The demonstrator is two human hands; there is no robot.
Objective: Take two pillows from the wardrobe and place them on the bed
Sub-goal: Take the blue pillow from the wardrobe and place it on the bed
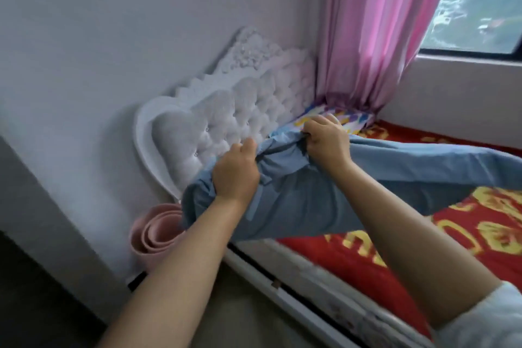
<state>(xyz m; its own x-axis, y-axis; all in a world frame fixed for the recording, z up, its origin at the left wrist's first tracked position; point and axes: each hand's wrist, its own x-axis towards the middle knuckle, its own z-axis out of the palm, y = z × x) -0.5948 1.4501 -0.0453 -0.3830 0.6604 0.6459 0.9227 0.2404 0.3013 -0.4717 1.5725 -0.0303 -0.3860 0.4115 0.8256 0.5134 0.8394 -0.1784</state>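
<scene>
A pale blue pillow (299, 200) hangs over the head end of the bed (395, 257), which has a red cover with yellow patterns. My left hand (236, 175) clutches the pillow's bunched top edge on the left. My right hand (326, 140) grips the same edge a little further right and higher. A second pillow (353, 121) with a colourful pattern lies against the white tufted headboard (226, 121) in the far corner, partly hidden behind my right hand.
Pink nested basins (155, 232) stand on the floor beside the headboard. A pink curtain (381, 37) hangs at the bed's far corner by the window (480, 8). A grey cabinet edge (34, 206) is at the left. The bed frame's white side rail (282, 285) runs below.
</scene>
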